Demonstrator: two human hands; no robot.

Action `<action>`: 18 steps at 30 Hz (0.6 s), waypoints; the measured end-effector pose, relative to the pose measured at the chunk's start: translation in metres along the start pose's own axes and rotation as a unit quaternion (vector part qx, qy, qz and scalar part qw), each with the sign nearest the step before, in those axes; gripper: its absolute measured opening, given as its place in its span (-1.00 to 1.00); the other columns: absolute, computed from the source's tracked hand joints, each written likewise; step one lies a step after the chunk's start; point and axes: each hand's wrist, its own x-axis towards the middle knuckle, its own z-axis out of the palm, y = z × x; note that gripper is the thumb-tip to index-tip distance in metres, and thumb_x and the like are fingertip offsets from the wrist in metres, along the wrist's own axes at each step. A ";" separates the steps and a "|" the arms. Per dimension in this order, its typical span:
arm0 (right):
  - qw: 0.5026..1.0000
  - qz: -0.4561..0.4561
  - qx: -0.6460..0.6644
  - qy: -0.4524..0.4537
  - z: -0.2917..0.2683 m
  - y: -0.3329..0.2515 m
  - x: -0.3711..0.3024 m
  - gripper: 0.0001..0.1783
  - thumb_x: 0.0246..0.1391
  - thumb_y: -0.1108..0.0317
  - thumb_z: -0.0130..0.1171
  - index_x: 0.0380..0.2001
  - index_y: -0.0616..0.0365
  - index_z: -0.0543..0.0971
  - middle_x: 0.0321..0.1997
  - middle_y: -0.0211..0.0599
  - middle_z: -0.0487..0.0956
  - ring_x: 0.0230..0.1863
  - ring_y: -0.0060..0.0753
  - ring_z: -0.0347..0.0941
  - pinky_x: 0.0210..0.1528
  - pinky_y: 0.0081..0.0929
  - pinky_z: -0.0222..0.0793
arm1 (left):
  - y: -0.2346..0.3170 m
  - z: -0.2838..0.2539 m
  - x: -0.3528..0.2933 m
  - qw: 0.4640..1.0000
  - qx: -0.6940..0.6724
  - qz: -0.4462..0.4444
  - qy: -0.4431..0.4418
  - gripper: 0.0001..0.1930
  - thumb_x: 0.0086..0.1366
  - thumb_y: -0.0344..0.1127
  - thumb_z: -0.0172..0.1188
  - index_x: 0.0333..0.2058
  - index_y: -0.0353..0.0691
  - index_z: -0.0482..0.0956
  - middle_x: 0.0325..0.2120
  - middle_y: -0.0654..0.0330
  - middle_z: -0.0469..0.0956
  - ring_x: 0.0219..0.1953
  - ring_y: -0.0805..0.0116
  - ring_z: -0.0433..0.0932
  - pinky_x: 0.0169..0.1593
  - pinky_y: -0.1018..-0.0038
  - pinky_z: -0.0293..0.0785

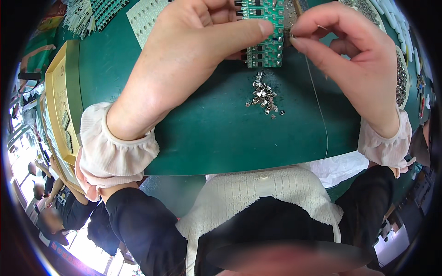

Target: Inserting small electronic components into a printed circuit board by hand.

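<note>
Circuit board (267,47), long axis straight ahead, in grip of left hand (195,43), right hand (352,53) narrow at fingertips

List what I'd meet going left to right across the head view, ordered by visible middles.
Yellow box, left hand, green circuit board, right hand, dark small parts.

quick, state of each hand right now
Left hand: holding the green circuit board.
Right hand: pinch nearly closed, cannot tell if it holds anything.
</note>
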 end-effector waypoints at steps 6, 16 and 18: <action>0.979 -0.170 -0.104 -0.048 -0.016 0.026 0.015 -0.85 -0.07 0.58 0.41 -0.37 0.19 0.68 -0.37 -0.33 0.63 -0.55 -0.63 0.48 -0.61 -0.69 0.31 | 0.017 0.009 -0.019 0.998 -0.022 -0.053 0.002 -0.71 0.35 -0.51 0.22 0.03 -0.38 0.52 -0.14 0.19 0.66 -0.25 0.58 0.61 -0.16 0.66 0.53; 0.937 -0.303 -0.173 -0.037 -0.015 0.036 0.016 -0.78 -0.15 0.55 0.46 -0.35 0.19 0.68 -0.35 -0.25 0.57 -0.49 -0.43 0.50 -0.49 -0.55 0.37 | 0.012 0.000 -0.017 0.994 -0.076 -0.076 0.003 -0.69 0.32 -0.48 0.27 0.03 -0.30 0.54 -0.20 0.27 0.67 -0.34 0.63 0.58 -0.28 0.70 0.47; 0.906 -0.364 -0.215 -0.024 -0.014 0.041 0.016 -0.73 -0.19 0.53 0.48 -0.33 0.21 0.68 -0.35 -0.22 0.56 -0.44 -0.34 0.52 -0.43 -0.51 0.41 | 0.013 0.000 -0.016 0.993 -0.093 -0.075 -0.001 -0.70 0.31 -0.48 0.28 0.02 -0.30 0.54 -0.21 0.28 0.67 -0.35 0.63 0.57 -0.29 0.70 0.46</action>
